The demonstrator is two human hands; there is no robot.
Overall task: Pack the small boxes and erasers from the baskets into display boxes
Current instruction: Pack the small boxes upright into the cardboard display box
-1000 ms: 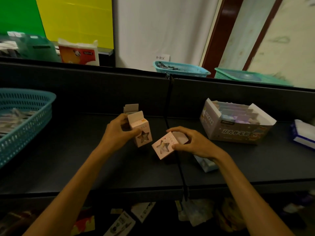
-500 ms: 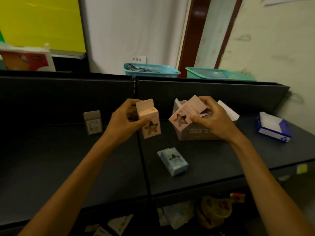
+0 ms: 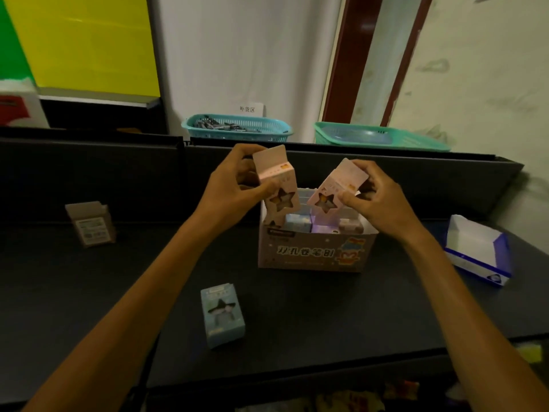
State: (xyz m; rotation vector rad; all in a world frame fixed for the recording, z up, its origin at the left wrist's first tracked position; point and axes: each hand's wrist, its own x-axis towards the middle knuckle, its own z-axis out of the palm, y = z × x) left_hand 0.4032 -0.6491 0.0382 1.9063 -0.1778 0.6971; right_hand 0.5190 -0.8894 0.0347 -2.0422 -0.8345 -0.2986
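My left hand (image 3: 234,191) grips a small pink box (image 3: 277,185) with a star-shaped window, held upright over the left end of the pink display box (image 3: 315,254). My right hand (image 3: 377,200) grips a second pink star-window box (image 3: 335,188), tilted, its lower end dipping into the display box among several small boxes standing inside. A small light-blue box (image 3: 222,315) with the same star window lies on the dark table in front of the display box.
A small brown carton (image 3: 90,223) stands at the left of the table. A white and blue open tray box (image 3: 478,251) sits at the right. Behind the black back rail are a teal basket (image 3: 237,129) with small items and a green basket (image 3: 380,139).
Both hands carried their pink boxes from in front of me to over the display box. The right box now dips into it. The camera view swung right.
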